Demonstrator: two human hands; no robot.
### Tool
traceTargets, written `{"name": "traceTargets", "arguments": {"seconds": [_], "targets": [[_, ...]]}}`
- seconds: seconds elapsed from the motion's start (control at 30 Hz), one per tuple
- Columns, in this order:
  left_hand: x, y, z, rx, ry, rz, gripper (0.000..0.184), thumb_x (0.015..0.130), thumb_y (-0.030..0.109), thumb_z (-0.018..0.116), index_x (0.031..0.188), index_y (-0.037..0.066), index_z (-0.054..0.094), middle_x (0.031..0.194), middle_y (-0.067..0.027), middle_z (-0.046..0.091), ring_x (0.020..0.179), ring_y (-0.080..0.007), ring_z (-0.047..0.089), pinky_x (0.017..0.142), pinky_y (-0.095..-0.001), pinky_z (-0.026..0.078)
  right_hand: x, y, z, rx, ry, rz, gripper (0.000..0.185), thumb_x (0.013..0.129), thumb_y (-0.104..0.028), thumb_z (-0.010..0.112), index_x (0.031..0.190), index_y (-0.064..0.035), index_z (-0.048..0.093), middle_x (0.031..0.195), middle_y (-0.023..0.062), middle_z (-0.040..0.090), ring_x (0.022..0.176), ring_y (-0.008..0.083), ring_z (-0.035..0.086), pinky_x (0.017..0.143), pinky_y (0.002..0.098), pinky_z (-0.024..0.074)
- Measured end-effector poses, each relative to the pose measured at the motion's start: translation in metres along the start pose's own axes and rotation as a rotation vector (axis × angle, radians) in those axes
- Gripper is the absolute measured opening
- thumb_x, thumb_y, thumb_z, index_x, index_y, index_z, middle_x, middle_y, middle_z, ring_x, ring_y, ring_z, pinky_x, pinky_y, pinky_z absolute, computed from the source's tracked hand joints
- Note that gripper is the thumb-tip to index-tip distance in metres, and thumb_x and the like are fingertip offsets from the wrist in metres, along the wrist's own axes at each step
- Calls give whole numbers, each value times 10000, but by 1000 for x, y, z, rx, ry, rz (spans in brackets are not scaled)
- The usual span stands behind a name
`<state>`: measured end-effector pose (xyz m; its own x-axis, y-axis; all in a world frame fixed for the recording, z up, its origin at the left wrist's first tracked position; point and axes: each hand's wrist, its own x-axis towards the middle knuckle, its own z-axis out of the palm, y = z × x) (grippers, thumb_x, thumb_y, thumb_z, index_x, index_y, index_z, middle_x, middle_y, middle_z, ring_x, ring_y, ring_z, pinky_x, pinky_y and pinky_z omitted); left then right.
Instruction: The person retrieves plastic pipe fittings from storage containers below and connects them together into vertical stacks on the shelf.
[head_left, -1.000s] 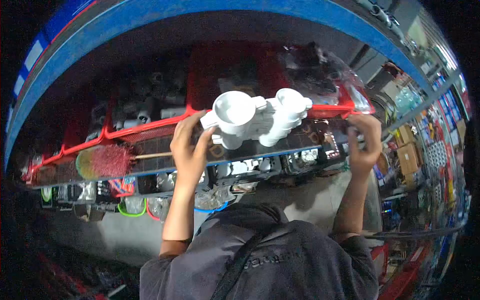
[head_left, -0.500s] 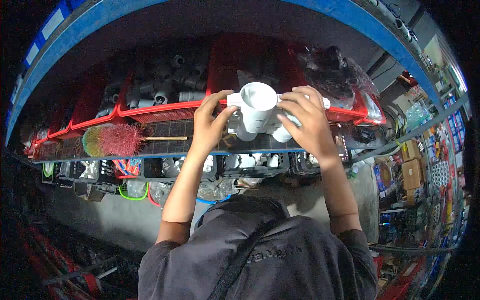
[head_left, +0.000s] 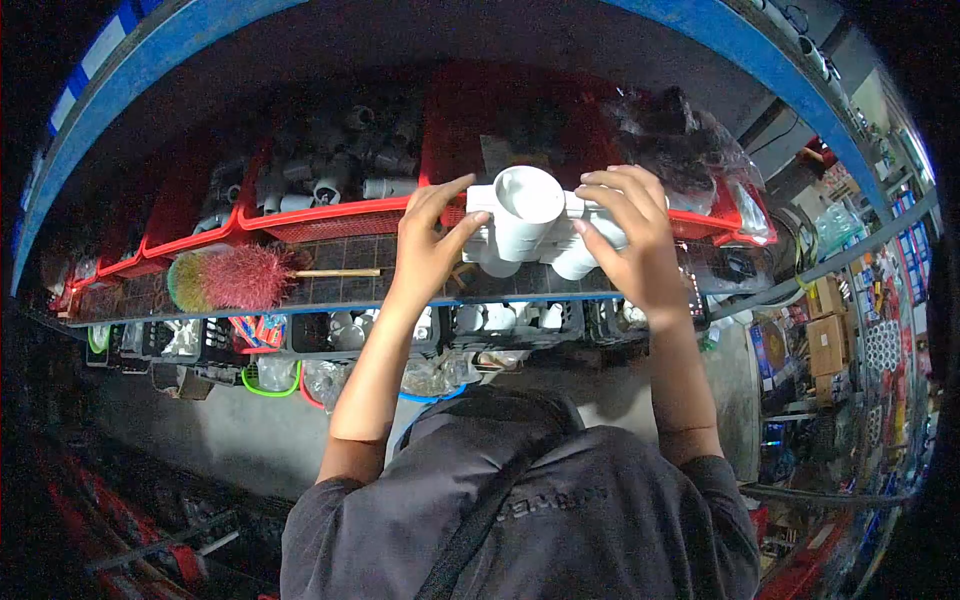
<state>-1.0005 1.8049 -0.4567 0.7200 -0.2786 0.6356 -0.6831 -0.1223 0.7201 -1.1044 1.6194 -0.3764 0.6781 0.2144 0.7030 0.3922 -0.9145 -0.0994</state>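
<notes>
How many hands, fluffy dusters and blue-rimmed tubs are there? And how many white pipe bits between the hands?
Hands, left hand and right hand: 2
Fluffy duster: 1
Blue-rimmed tub: 1
Total: 4
White pipe bits: too overlapped to count.

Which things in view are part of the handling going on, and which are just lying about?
Seemingly in use:
- white fittings, clustered between the hands
- left hand
- right hand

Apparently just lying about:
- fluffy duster
- grey fittings in a red basket
- plastic bags
</notes>
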Motion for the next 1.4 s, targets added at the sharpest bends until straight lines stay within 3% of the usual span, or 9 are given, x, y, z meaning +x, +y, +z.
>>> {"name": "traceTargets", "arguments": {"seconds": [0.13, 0.2, 0.23, 0.3, 0.4, 0.43, 0.5, 0.7, 1.4], "targets": [[-1, -4, -1, 24, 34, 36, 409, 675, 139, 663, 1047, 30, 535, 1024, -132, 536, 988, -250, 473, 860, -327, 351, 3, -3, -8, 69, 65, 34, 285, 629, -64, 631, 906, -53, 564, 993, 90, 530, 963, 272, 467, 839, 363, 366], [-6, 0, -3, -7, 203, 62, 414, 692, 112, 644, 1071, 19, 502, 1072, -131, 500, 1016, -233, 453, 883, -320, 332, 3, -1, -9, 206, 215, -27, 431, 608, -78, 653, 1016, -73, 516, 1028, 119, 515, 993, 279, 459, 841, 370, 364], [-18, 2, -8, -88, 253, -32, 419, 743, 60, 587, 1133, 18, 438, 1125, -91, 471, 1008, -179, 459, 884, -302, 346, 4, -5, -14, 251, 293, -21, 466, 613, -100, 661, 1047, -81, 495, 1049, 139, 502, 1001, 287, 456, 857, 371, 357], [-30, 22, -22, -136, 420, 169, 374, 745, -24, 504, 1109, -14, 419, 1128, -138, 462, 1052, -216, 435, 935, -332, 305, 7, -16, -24, 511, 481, -10, 487, 646, -192, 666, 1083, -96, 473, 1105, 185, 464, 988, 305, 467, 893, 409, 346], [-26, 74, -65, -155, 449, 495, 477, 701, 167, 558, 1135, 43, 404, 1128, -188, 421, 1028, -284, 427, 823, -376, 373, 9, -30, -41, 786, 619, -170, 467, 650, -197, 660, 1069, -94, 479, 1086, 182, 471, 972, 303, 472, 878, 407, 352], [-28, 103, -71, -134, 548, 416, 519, 705, 240, 564, 1170, 81, 396, 1161, -201, 395, 1017, -291, 425, 770, -377, 393, 11, -33, -46, 809, 620, -216, 461, 652, -199, 658, 1064, -94, 481, 1080, 180, 473, 966, 302, 474, 873, 406, 353], [-3, 142, -76, -375, 757, 537, 654, 635, 213, 581, 1222, 52, 340, 1230, -233, 320, 1112, -345, 330, 856, -464, 310, 17, -37, -54, 835, 619, -285, 447, 655, -202, 654, 1054, -92, 485, 1067, 178, 478, 955, 300, 477, 863, 405, 357], [13, 153, -79, -592, 577, 654, 607, 640, 218, 570, 1182, 40, 365, 1193, -225, 348, 1082, -334, 351, 844, -451, 318, 19, -47, -72, 877, 623, -394, 409, 664, -212, 643, 1026, -89, 498, 1028, 171, 491, 922, 295, 488, 834, 402, 368], [22, 153, -101, -622, 507, 713, 463, 656, 234, 534, 1044, -4, 452, 1066, -196, 448, 974, -295, 423, 800, -408, 348, 25, -53, -71, 876, 623, -494, 294, 695, -249, 602, 925, -76, 542, 893, 145, 539, 807, 277, 524, 731, 390, 408]]}}
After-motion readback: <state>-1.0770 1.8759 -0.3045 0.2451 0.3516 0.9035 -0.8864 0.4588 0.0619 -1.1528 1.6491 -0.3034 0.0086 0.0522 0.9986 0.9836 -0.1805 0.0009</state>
